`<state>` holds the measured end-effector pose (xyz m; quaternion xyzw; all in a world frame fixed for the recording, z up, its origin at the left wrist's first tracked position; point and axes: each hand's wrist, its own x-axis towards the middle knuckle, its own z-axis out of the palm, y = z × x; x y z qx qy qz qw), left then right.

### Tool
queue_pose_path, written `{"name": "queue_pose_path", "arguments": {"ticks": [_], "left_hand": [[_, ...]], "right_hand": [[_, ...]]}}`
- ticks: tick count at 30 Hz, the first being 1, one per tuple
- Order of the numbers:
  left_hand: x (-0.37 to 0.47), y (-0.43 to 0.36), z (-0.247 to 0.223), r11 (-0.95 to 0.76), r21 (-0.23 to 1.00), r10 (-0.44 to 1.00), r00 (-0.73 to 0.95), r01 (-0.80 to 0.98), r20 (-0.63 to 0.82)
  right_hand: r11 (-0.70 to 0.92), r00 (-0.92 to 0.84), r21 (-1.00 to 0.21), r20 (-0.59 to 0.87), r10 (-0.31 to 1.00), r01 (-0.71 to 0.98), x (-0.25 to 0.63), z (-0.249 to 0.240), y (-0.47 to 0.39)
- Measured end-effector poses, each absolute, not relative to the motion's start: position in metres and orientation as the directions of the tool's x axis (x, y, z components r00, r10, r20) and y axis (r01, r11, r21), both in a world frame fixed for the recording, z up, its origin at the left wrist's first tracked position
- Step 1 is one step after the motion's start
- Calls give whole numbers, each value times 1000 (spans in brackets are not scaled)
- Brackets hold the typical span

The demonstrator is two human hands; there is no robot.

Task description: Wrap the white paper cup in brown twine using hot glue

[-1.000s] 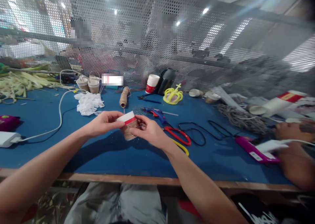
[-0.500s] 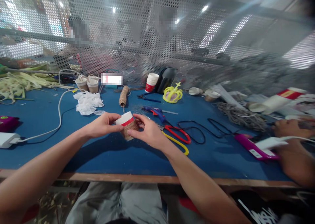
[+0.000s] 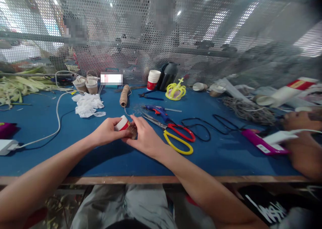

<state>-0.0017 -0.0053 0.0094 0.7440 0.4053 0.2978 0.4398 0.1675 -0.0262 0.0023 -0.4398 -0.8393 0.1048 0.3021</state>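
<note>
Between both hands I hold a white and red paper cup [image 3: 122, 123], its lower part wrapped in brown twine. My left hand [image 3: 107, 131] is closed around the white end on the left. My right hand [image 3: 145, 135] is closed over the twine-wrapped end and hides much of it. A strand runs from the cup to a twine spool [image 3: 124, 95] lying just beyond. Right of my right hand lie scissors [image 3: 179, 140] with one red and one yellow handle, and a blue glue gun [image 3: 157, 111].
White gloves [image 3: 88, 105] and two wrapped cups [image 3: 92, 85] sit at the left. Stacked paper cups [image 3: 153, 79], a dark jug [image 3: 169, 75], pliers [image 3: 151, 96] and a yellow crown [image 3: 175, 91] stand or lie behind. A purple power strip [image 3: 263, 145] is near another person's hand [image 3: 297, 125] at right.
The cup has tilted and turned in my hands, its white end now pointing more to the left. My right hand has moved further over the twine-wrapped part. The view has shifted slightly.
</note>
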Motion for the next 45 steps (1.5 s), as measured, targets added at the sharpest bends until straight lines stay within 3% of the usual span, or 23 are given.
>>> {"name": "queue_pose_path", "arguments": {"ticks": [11, 23, 30, 34, 38, 45], "left_hand": [[-6, -7, 17, -200, 941, 773, 634, 274, -21], [-8, -7, 18, -200, 948, 762, 647, 246, -7], [-7, -9, 18, -216, 947, 764, 645, 238, 12], [-6, -10, 19, -202, 957, 774, 632, 208, 25], [-6, -9, 20, -160, 978, 805, 591, 135, 50], [-5, -5, 14, -152, 981, 836, 545, 119, 63]], "right_hand": [[708, -517, -464, 484, 706, 533, 184, 27, -23], [634, -467, -524, 428, 774, 569, 182, 30, -28], [497, -403, -682, 310, 861, 537, 179, 27, -28], [492, -397, -701, 313, 863, 517, 178, 25, -28], [538, -412, -671, 357, 838, 511, 177, 25, -28], [654, -485, -496, 438, 757, 571, 174, 12, -27]]}}
